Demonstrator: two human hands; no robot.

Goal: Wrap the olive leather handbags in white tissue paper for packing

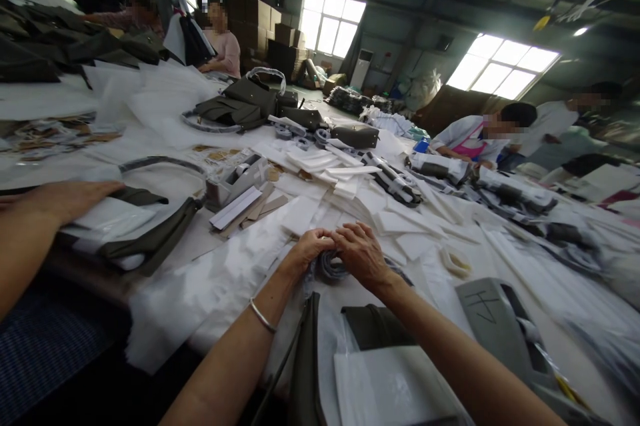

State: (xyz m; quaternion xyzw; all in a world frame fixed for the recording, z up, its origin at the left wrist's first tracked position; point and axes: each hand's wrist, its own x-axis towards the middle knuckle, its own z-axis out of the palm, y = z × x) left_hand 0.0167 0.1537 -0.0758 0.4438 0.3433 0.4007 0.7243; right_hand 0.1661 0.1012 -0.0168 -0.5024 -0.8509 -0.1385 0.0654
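Both my hands meet over a coiled grey strap [332,268] that looks wrapped in clear film. My left hand [311,247], with a bangle at the wrist, pinches the coil's left upper edge. From the right, my right hand [363,254] curls its fingers over the coil, and the fingertips of both hands touch. Directly below, close to my body, lies an open dark olive bag [311,363] with white lining. A flat packet in clear plastic [395,383] rests on it.
A grey tape dispenser [493,319] stands at right, another [237,179] beyond my left hand. A co-worker's hand [65,203] rests on another olive bag [160,239] at left. White foam sheets [325,163] and finished bags [250,103] lie further back. Other people work around the table.
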